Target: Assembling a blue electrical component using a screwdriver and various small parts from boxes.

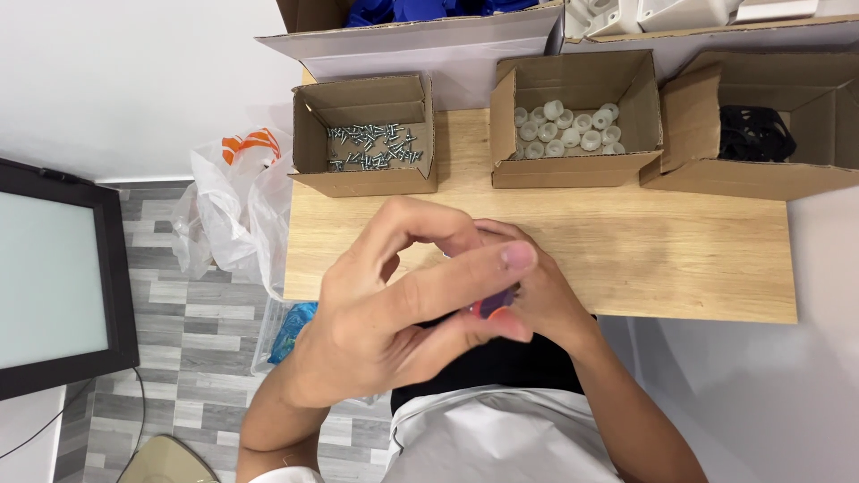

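Near: left hand (376,313) and right hand (537,300) pinch a small purple-and-orange plastic part (494,307) together over the wooden table (626,259). Far, within reach: open cardboard boxes of metal screws (371,146), white plastic caps (568,128), black parts (754,134).

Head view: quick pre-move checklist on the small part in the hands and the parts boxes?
1. Small orange and purple part pinched between both hands: ok; left hand in front, right hand behind.
2. Part's shape and orientation: cannot tell, fingers cover most of it.
3. Open cardboard box of small metal screws stocked: ok.
4. Open cardboard box of white round plastic caps stocked: ok.
5. Cardboard box of black parts contents: cannot tell what kind.
6. Light wooden tabletop bare in front of the boxes: ok.
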